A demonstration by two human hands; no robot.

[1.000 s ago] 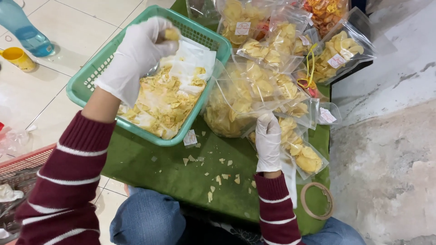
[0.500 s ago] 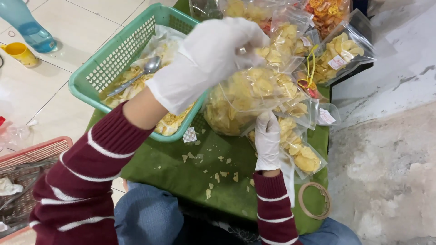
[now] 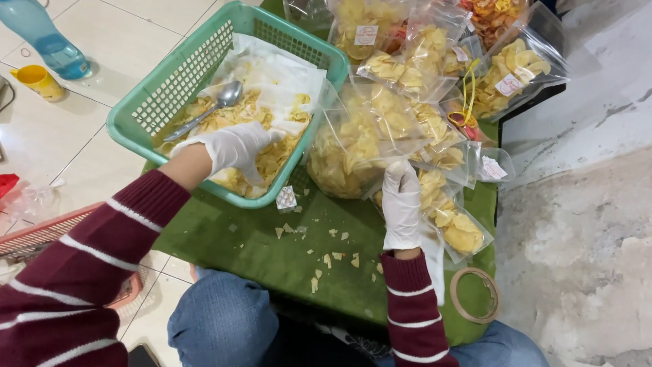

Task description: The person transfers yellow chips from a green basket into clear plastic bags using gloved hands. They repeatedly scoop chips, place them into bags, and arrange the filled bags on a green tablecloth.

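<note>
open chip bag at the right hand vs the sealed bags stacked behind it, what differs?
The open bag is large, bulging and unlabelled, its mouth gaping beside the green basket; the sealed bags are smaller, flatter and carry stickers. The right hand grips the open bag; nothing touches the sealed bags. Both are clear plastic holding pale yellow chips.

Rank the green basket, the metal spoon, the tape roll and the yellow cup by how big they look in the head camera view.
1. Green basket, by far the largest.
2. Metal spoon, long but thin.
3. Tape roll.
4. Yellow cup.
The tape roll and cup look close in size, and the roll lies nearer the camera, so their order is unsure.
</note>
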